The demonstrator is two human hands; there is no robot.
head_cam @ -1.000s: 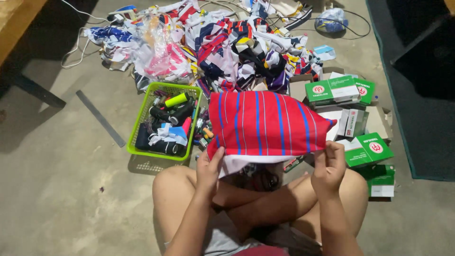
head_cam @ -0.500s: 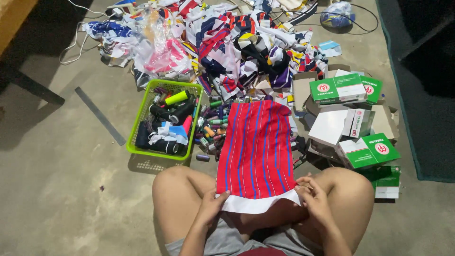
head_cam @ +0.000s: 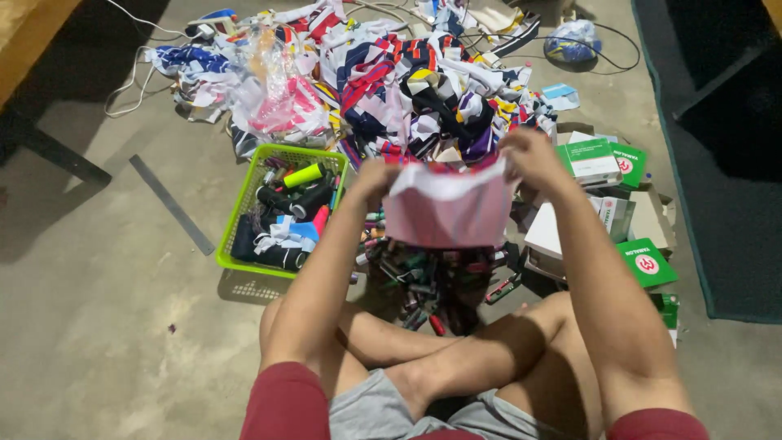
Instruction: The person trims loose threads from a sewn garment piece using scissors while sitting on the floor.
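I sit cross-legged on a concrete floor and hold a piece of cloth (head_cam: 450, 210) up in front of me. Its pale pink-and-white underside faces me, with red and blue stripes just showing along the top edge. My left hand (head_cam: 376, 178) grips the upper left corner. My right hand (head_cam: 529, 155) grips the upper right corner. Below the cloth lies a heap of small spools and markers (head_cam: 423, 281) on the floor, partly hidden by it.
A green plastic basket (head_cam: 244, 195) of thread cones and dark items stands to my left. Behind it spreads a big pile of coloured fabric scraps (head_cam: 407, 81). Green and white boxes (head_cam: 619, 195) lie at right. A metal ruler (head_cam: 171, 204) lies at left, by a table leg (head_cam: 57, 151).
The striped cloth was spread wide, then laid lengthwise over the floor before my legs. Both hands have now lifted it up and away from me, its pale underside facing me.
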